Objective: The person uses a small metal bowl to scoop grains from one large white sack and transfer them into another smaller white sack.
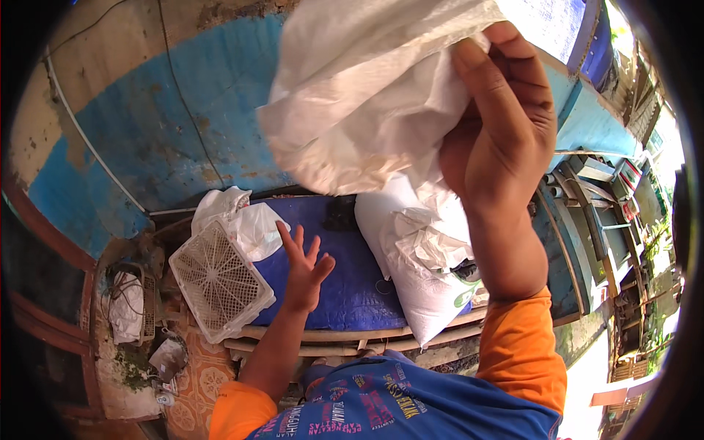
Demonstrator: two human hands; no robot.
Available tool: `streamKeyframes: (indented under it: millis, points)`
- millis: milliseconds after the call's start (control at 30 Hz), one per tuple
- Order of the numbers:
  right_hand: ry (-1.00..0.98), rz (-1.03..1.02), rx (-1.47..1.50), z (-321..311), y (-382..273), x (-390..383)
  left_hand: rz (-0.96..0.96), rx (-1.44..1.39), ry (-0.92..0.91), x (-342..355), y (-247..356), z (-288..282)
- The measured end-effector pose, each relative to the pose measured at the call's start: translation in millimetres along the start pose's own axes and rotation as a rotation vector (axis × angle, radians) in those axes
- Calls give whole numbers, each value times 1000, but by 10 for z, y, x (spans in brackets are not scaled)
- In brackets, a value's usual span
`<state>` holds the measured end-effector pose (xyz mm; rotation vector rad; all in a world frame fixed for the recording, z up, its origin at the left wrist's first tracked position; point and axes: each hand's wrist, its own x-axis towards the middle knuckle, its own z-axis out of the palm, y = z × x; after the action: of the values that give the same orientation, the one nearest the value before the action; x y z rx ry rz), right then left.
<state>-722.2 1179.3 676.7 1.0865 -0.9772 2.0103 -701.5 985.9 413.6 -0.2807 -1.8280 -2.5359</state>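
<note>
A wall, painted blue below and bare and stained above, spans the back. In front of it stands the table, spread with a blue sheet and edged along its near side with pale poles. Toward its right end sits a full white sack, bulging, its lower corner pointing at the near edge, with crumpled white material on top.

The limp white sack hangs in the air above the table, close to the camera and in front of the wall. It looks empty, though its mouth cannot be made out. At the table's left end a white plastic crate leans at a tilt, with white bags just behind it.

The right hand grasps the limp white sack at its edge, thumb pressed against curled fingers. The left hand is empty, fingers spread, over the table and well apart from the fabric. The step in hand seems to be holding the sack up to handle it; the next move probably calls for the left hand to take a second edge, so that the loose folds can be controlled.
</note>
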Motion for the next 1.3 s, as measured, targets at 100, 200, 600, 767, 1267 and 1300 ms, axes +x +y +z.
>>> streamKeyframes:
  millis: [100,200,600,767,1267,1300]
  points:
    - [50,233,278,132,118,-218,154,-144,188,104,131,127]
    - [218,371,161,273,220,-647,156,-505,277,154,204,-212]
    - [148,796,-1006,-1670,614,-2210,-125,-507,403,-732,242,-1540]
    - [42,1369,-1047,-2374,600,-2173,-520,-84,-1,-870,460,-1736]
    - [-1071,1343,-687,-1146,986,-2114,-648,-186,-152,-419,255,-1587]
    - [-900,1516,-371,-1282,1014,-2111,-692,-60,-272,-438,249,-1775]
